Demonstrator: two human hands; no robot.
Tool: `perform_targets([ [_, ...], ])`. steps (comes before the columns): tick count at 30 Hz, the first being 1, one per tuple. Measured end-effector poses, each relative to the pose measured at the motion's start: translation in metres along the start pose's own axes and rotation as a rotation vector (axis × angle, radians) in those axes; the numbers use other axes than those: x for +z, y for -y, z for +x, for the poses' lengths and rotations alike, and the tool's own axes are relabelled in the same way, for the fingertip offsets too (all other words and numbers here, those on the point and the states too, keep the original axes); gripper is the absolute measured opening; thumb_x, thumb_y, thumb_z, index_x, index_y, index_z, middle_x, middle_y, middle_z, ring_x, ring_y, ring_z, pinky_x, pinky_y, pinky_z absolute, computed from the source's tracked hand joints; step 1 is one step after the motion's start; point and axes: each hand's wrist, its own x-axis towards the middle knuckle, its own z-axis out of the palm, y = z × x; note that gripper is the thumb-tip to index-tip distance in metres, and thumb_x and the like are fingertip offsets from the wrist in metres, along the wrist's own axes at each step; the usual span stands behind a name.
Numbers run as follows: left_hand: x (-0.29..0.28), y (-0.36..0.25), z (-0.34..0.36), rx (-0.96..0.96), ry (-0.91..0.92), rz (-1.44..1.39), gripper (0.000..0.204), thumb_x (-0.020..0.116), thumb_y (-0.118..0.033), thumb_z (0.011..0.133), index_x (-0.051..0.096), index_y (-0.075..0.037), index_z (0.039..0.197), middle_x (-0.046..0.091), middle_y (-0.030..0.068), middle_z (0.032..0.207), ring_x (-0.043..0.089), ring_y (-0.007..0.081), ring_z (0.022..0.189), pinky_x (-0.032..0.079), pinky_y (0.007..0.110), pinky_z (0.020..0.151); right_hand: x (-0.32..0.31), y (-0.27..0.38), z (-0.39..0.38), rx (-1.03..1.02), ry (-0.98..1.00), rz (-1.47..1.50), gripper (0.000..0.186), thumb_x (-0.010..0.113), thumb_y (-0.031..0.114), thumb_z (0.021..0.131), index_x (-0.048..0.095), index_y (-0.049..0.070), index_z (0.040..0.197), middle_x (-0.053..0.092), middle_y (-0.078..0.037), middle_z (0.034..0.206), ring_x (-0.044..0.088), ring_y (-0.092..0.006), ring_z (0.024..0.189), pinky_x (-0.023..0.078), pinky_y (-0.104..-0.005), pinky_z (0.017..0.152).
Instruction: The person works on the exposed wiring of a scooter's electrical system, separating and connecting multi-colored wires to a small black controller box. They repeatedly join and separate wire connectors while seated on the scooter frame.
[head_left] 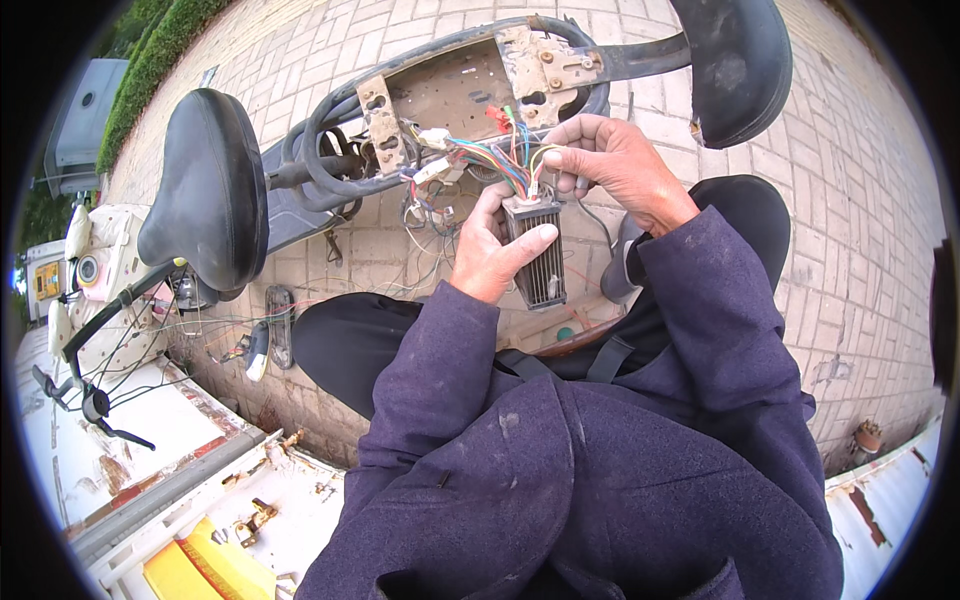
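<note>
A finned metal motor controller [541, 258] is held upright by my left hand [497, 245], thumb across its front and fingers behind its upper left edge. From its top fans a bunch of coloured wires [508, 160], running to white plug connectors [433, 170] and a red connector [497, 119]. My right hand [622, 168] is closed in a pinch on a thin yellowish wire [538, 160] at the right of the bunch. Behind both hands lies the dirty frame [440, 88] of a small electric bike, with loose wiring hanging from it.
A black saddle [207, 190] stands at the left, another black seat [735, 70] at the far right. Handlebars with cables [95, 403] are at the left. Loose wires [425, 215] and a pedal-like part [281, 325] lie on the paving bricks [830, 250]. White rusty panels [300, 500] run along the lower left.
</note>
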Motion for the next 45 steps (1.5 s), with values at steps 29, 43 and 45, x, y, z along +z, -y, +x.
perform_targets([
  [29,0.002,-0.002,-0.001,-0.002,-0.005,0.005,0.066,0.08,-0.014,0.082,0.047,0.0,0.138,0.061,0.0109,0.122,0.061,0.0194,0.112,0.049,0.035,0.099,0.001,0.003,-0.003,0.005,-0.008,-0.002,0.023,0.075,0.019,0.091,0.069,0.002,0.106,0.072,-0.002,0.089,0.063,-0.0073,0.073,0.049,-0.0232,0.063],
  [43,-0.001,0.02,0.008,0.136,-0.002,0.112,0.068,0.083,-0.022,0.08,0.05,0.0,0.135,0.062,0.0086,0.118,0.055,0.0141,0.112,0.044,0.032,0.1,0.007,0.006,-0.005,-0.065,-0.002,-0.064,0.018,0.071,0.013,0.092,0.061,0.003,0.103,0.069,-0.004,0.084,0.06,-0.0088,0.064,0.048,-0.023,0.06],
  [45,-0.002,0.022,0.009,0.116,0.007,0.132,0.067,0.083,-0.023,0.08,0.051,0.0,0.134,0.062,0.0082,0.116,0.055,0.0137,0.11,0.044,0.032,0.099,0.004,0.003,-0.004,-0.083,0.025,-0.07,0.019,0.072,0.015,0.092,0.062,0.004,0.103,0.068,-0.003,0.082,0.06,-0.0088,0.064,0.048,-0.0226,0.06],
])
